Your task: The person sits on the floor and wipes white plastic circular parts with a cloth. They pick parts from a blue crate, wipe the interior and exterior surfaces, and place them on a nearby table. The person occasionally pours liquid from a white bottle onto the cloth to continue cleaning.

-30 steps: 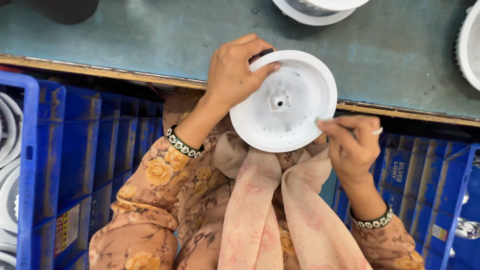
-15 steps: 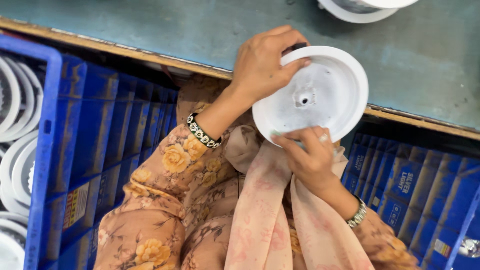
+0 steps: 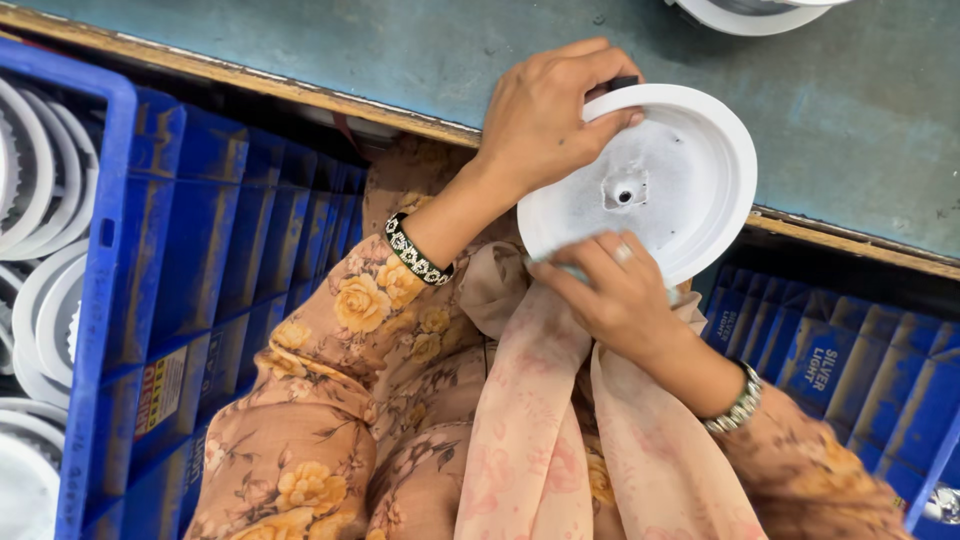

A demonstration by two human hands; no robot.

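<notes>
A worn blue-green counter (image 3: 400, 50) with a wooden front edge is being seen from above, and blue crates are being kept below it on both sides. The left crate (image 3: 100, 300) is being used to hold stacked white round housings (image 3: 40, 310), kept close at the person's side. A white round disc (image 3: 670, 180) with a small centre hole is being held over the counter's edge, above the lap, its flat face being turned up toward the camera, seemingly so that the face can be worked on. The left hand (image 3: 545, 115) is being arched over the disc's upper left rim, fingers being curled round the edge in a firm grasp and the wrist being bent downward; something small and dark is being covered by the fingertips at the rim. The right hand (image 3: 610, 295) is being pressed against the lower rim, fingers being bunched, apparently pinching something pale that cannot be made out. More white parts (image 3: 750, 12) are being left at the counter's far edge.
</notes>
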